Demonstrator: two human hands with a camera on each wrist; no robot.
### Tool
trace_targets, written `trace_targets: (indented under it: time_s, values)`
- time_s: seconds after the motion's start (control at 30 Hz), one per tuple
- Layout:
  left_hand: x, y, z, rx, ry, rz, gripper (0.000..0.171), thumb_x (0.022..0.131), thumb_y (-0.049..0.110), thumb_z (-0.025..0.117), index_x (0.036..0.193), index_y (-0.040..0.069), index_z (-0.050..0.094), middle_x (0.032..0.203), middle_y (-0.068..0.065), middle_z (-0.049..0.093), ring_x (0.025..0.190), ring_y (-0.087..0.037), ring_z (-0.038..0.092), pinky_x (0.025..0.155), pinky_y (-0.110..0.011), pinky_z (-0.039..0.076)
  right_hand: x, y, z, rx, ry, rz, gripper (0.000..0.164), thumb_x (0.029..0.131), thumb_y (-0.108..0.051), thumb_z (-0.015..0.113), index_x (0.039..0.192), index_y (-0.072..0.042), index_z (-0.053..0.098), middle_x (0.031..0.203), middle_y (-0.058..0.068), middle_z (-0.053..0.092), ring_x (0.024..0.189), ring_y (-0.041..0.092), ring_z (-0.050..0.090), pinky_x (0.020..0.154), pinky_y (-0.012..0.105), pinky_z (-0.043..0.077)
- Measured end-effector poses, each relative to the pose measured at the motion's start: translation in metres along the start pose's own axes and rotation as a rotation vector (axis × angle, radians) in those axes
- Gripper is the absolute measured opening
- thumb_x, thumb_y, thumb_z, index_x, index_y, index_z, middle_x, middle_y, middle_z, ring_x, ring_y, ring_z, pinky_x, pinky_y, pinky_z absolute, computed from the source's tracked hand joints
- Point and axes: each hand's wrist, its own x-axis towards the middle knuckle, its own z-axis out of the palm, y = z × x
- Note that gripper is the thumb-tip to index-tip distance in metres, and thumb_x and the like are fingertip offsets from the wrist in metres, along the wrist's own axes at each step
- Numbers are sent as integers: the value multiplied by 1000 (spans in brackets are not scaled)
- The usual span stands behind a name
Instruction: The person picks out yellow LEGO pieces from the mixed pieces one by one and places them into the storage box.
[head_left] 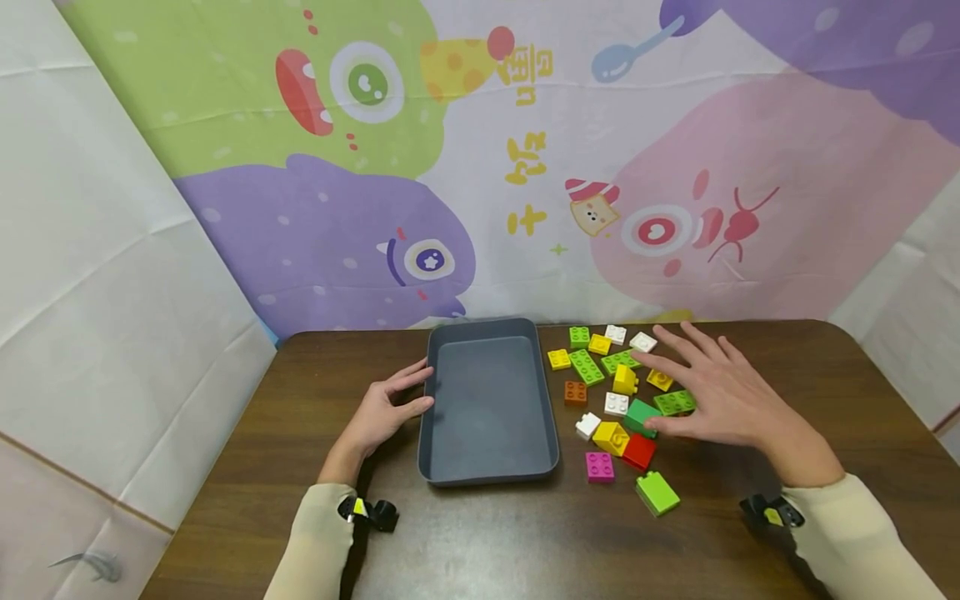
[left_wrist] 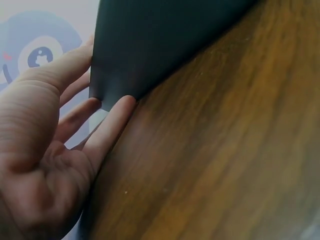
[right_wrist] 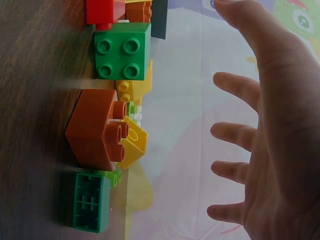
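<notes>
A dark grey rectangular tray [head_left: 487, 408] lies on the table, its floor bare. My left hand [head_left: 381, 414] rests against the tray's left wall; in the left wrist view its fingertips touch the tray's side [left_wrist: 145, 45]. Spread-fingered, my right hand [head_left: 720, 396] hovers above the right part of a scatter of toy building bricks, holding nothing. Below it are a green brick [head_left: 642, 417] and a lime brick [head_left: 675, 402]. The right wrist view also has an orange-brown brick [right_wrist: 92, 130] and a dark green brick [right_wrist: 91, 202], which the hand covers in the head view.
Several more bricks lie right of the tray, among them a red brick [head_left: 640, 452], a magenta brick [head_left: 600, 467], a white brick [head_left: 617, 404] and a lime brick [head_left: 657, 493] nearest me. A printed cloth [head_left: 525, 275] hangs behind the brown wooden table [head_left: 480, 542].
</notes>
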Motion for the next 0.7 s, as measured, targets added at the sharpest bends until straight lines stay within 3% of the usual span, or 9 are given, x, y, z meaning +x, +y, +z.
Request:
trace_targets:
  time_s: [0.07,0.17,0.27,0.5,0.7]
  values:
    - [-1,1,0,-15,-2,-12,57,89,17,76,141,3,57,159,-11,43,147,-29,36,116,-51,38,0,0,0,0,3,-2,91,74,-78,64,151,-36,42,162,15,35,146,47,23,105,83,24]
    - [-1,2,0,-44,-9,-31,58,90,18,75,142,3,56,160,-10,41,142,-33,43,105,-30,50,0,0,0,0,6,0,90,74,-78,64,151,-37,42,161,15,35,146,48,23,105,83,24]
    - [-2,2,0,-72,-19,-47,59,91,18,75,144,2,54,161,-10,39,138,-37,47,89,-11,52,1,0,-1,-5,5,3,90,73,-78,64,151,-38,42,161,15,35,146,49,24,105,83,24]
    - [-3,0,-1,-120,-38,-68,60,92,15,73,145,2,51,163,-10,35,139,-39,43,86,-14,55,2,-1,-3,-4,-3,16,90,73,-77,65,149,-35,46,160,15,37,145,50,25,105,82,27]
    - [-2,2,-2,-145,-53,-75,59,92,14,73,146,1,51,164,-10,34,140,-39,42,86,-15,56,1,1,-3,-7,7,1,89,73,-77,66,149,-34,47,160,16,37,142,50,30,99,79,38]
